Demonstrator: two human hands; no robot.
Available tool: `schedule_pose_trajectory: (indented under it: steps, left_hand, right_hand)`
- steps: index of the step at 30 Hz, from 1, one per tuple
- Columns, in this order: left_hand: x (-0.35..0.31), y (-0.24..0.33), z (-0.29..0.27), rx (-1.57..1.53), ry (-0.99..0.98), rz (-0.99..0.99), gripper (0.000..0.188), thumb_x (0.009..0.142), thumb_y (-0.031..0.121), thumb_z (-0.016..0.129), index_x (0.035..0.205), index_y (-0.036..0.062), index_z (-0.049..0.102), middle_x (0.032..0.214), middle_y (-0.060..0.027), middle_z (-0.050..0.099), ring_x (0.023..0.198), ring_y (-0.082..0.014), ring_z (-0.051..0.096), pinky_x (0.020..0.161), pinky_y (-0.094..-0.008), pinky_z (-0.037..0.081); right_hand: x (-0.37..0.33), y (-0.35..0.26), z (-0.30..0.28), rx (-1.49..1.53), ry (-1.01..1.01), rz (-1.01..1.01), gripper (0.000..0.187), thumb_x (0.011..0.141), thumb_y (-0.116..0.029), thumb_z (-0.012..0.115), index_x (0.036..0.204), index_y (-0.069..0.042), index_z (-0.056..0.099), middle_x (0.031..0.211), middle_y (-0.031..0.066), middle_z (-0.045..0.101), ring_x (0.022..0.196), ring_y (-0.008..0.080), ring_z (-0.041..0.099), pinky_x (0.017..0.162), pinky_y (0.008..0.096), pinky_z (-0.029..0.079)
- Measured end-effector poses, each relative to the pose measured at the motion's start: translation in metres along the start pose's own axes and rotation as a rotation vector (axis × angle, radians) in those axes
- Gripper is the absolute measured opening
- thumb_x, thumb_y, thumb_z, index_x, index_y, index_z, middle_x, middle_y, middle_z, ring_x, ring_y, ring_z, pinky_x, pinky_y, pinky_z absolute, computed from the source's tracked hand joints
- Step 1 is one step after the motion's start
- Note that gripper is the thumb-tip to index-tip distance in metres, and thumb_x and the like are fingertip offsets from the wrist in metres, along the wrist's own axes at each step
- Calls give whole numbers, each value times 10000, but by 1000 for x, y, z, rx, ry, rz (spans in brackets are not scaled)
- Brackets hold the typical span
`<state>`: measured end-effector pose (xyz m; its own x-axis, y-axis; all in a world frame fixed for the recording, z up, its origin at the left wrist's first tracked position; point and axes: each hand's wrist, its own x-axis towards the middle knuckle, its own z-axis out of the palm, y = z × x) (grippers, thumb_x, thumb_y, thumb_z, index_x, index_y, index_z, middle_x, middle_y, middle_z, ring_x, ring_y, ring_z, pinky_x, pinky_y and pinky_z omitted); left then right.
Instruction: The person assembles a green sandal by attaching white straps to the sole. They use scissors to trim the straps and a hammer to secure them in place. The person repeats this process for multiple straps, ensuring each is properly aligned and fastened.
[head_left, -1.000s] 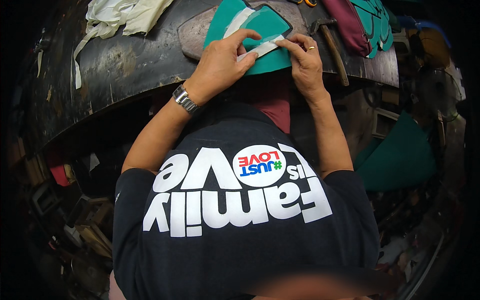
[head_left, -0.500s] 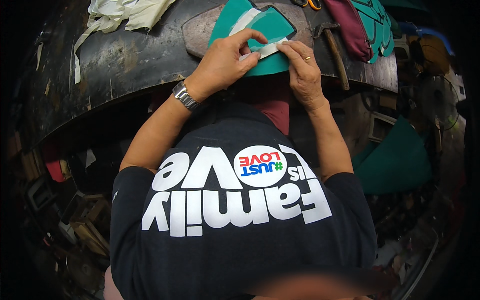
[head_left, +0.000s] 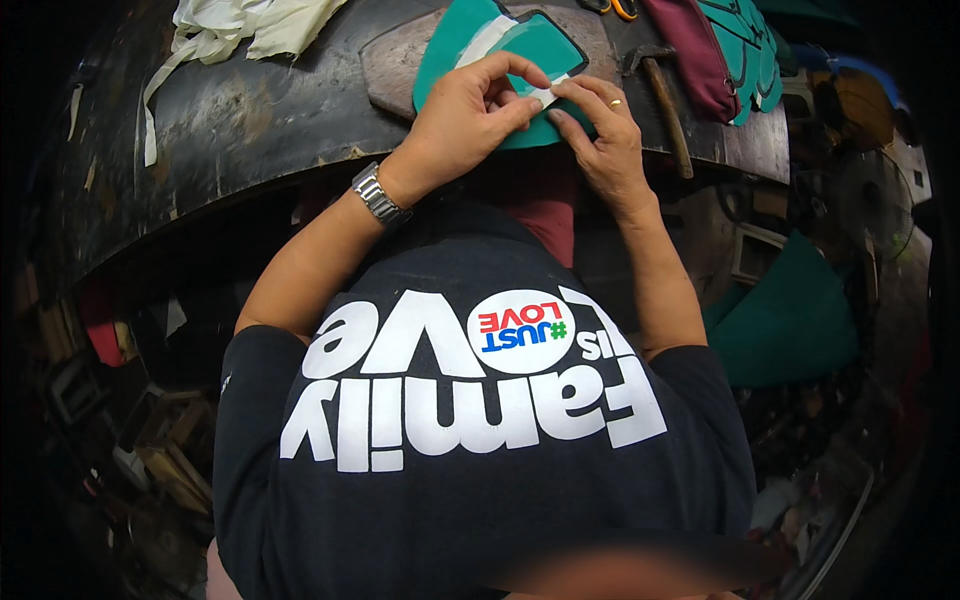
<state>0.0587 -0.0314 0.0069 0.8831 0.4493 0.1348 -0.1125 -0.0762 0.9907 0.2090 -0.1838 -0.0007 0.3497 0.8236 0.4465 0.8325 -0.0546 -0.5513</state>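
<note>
A green sheet piece [head_left: 545, 50] with a dark edge lies on a brown, angular slab [head_left: 393, 62] at the far side of the table. One white strip [head_left: 487, 38] lies flat across it. Near its front edge is another white strip [head_left: 543, 97], between my hands. My left hand [head_left: 472, 112] reaches over the sheet with curled fingers, thumb and fingertips closed on that strip. At the strip's right end, my right hand [head_left: 607, 140] pinches it between thumb and fingers. My fingers hide part of the strip.
Right of the slab lies a hammer [head_left: 667, 112], with orange-handled scissors [head_left: 625, 8] behind it. Maroon material [head_left: 690, 55] and a stack of green pieces [head_left: 748, 50] sit farther right. Pale fabric scraps [head_left: 250, 25] lie at the back left of the dark table [head_left: 250, 110].
My left hand has moved slightly right along the front white strip, toward my right hand. My right thumb now shows lower, apart from the forefinger. Less of the strip is visible.
</note>
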Motion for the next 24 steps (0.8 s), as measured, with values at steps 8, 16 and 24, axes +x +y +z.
schedule_pose_trajectory:
  steps: [8, 16, 24]
  left_hand:
    - [-4, 2, -11, 150, -3, -55, 196, 931, 156, 690, 1108, 74, 693, 730, -16, 636, 668, -75, 591, 619, -242, 480]
    - [-9, -1, -17, 369, 0, 10, 245, 892, 186, 689, 1120, 95, 690, 769, -112, 670, 685, -224, 657, 672, -337, 525]
    - [-10, 2, -16, 461, 5, 27, 262, 888, 205, 695, 1136, 122, 677, 764, -138, 668, 700, -292, 677, 668, -377, 528]
  right_hand:
    - [0, -6, 19, 25, 193, 65, 172, 822, -22, 740, 991, -55, 736, 996, 115, 696, 997, 286, 637, 873, 371, 510]
    - [-4, 1, 15, -66, 128, -163, 231, 830, -1, 720, 1060, -22, 723, 1086, 119, 673, 1057, 320, 625, 916, 400, 514]
    - [-15, 2, 8, -152, -16, -206, 358, 868, -60, 709, 1225, -89, 704, 1214, 116, 629, 1159, 328, 584, 1001, 417, 494]
